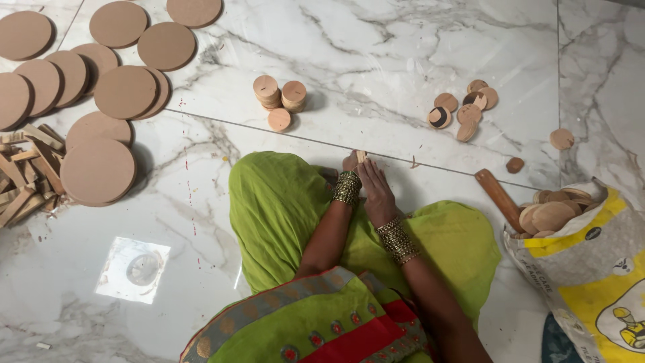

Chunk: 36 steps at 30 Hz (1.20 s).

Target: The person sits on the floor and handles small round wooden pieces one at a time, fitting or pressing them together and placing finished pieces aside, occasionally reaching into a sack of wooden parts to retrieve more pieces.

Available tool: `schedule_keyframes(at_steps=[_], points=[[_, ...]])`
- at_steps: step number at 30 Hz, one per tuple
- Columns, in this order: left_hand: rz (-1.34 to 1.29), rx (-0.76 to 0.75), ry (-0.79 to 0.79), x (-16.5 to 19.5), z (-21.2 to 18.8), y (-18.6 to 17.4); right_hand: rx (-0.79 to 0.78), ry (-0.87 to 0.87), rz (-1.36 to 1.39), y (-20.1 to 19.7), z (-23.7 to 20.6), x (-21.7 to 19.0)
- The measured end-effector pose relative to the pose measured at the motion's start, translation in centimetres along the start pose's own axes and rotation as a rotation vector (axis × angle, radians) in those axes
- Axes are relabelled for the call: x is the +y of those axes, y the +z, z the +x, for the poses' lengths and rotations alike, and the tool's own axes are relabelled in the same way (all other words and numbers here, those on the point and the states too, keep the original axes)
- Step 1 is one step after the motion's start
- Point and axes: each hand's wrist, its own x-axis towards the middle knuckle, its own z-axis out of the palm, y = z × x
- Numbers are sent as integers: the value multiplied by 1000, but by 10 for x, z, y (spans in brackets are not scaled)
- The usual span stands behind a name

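We see our right hand (376, 191) laid flat, fingers stretched forward and pressing down on a small wooden piece (361, 156) that peeks out just past the fingertips; the hand is open rather than curled, and the piece sits on the marble floor (376, 60) right at the edge of our green sari (282, 202); our left hand (349, 163) lies just beside the right one, touching it, mostly hidden behind it, and we cannot tell whether its fingers are closed or spread; both wrists carry stacked golden bangles (398, 240).

Ahead of the hands and a little to their left stand two short stacks of small wooden discs (279, 93), with one loose disc lying in front of them; ahead and to the right of the hands lies a scattered cluster of small discs (463, 107), some with dark markings; further right a single disc (562, 139) rests apart; close to the right of our right hand a wooden handle (498, 198) leans against an open white-and-yellow sack (591, 262) filled with more discs; well off to the left of the hands lie large round brown boards (101, 101), overlapping, and beside them a pile of wooden sticks (27, 175).
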Motion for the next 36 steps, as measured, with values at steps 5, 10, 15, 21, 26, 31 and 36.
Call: schedule_keyframes(at_steps=[5, 10, 15, 21, 26, 31, 36], points=[[-1047, 51, -558, 2, 3, 0, 20, 32, -15, 3, 7, 6], [-1203, 48, -637, 5, 0, 4, -66, 283, 151, 6, 29, 26], [-1116, -2, -587, -4, -8, 1, -33, -33, -55, 5, 3, 7], [-707, -39, -343, -5, -4, 7, 6, -83, -143, -3, 6, 8], [-669, -2, -412, 7, 4, 11, -212, 220, 78, -12, 38, 29], [-458, 47, -207, 5, 3, 8, -103, 230, 324, -25, 38, 21], [-89, -93, 235, 6, -5, 14, 10, 233, 147, -32, 36, 3]])
